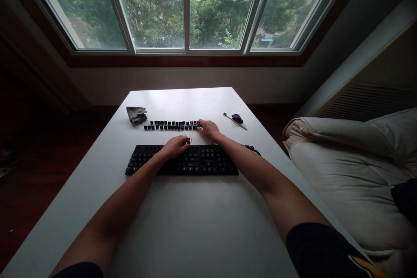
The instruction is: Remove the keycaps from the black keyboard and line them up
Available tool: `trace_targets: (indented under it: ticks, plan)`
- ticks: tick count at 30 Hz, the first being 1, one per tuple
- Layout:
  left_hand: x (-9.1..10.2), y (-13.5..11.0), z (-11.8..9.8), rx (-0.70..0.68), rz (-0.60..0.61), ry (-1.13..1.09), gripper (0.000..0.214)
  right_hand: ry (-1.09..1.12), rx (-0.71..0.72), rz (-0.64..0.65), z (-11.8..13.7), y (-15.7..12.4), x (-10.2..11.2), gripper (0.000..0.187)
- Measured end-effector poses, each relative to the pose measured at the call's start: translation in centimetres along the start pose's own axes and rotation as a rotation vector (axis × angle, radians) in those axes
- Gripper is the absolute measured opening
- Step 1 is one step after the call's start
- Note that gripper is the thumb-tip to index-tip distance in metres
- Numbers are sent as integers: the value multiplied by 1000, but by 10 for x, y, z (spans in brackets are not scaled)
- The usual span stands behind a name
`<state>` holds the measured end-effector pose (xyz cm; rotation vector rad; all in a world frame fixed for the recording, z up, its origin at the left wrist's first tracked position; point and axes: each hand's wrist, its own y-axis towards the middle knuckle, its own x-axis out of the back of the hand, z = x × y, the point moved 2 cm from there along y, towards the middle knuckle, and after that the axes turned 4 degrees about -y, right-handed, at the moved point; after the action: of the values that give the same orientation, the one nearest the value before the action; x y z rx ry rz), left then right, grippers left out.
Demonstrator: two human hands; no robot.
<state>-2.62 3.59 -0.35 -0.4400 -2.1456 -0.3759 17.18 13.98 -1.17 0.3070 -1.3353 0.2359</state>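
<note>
A black keyboard (202,161) lies across the middle of a white table (182,226). Behind it runs a row of several loose black keycaps (169,125). My left hand (176,145) rests on the keyboard's top edge, fingers curled around a small ring-shaped wire tool (188,139). My right hand (208,129) reaches past the keyboard to the right end of the keycap row, fingers pinched on the last keycaps there.
A crumpled grey cloth (137,114) lies at the back left of the table. A thin brush with a purple piece (236,119) lies at the back right. A white cushioned seat (352,169) stands to the right. Windows span the far wall.
</note>
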Motion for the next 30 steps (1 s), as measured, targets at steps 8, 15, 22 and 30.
trace_targets:
  ticks: [8, 15, 22, 30]
  plan:
    - [-1, 1, 3, -4, 5, 21, 22, 83, -1, -3, 0, 0, 6, 29]
    - [3, 2, 7, -19, 68, -27, 24, 433, 41, -160, -3, -12, 27, 35]
    - [9, 4, 16, 5, 104, -55, 27, 785, 108, -122, 5, -60, 49, 51]
    - [15, 2, 8, 9, -9, -73, 23, 523, 185, 117, -3, -89, 56, 26]
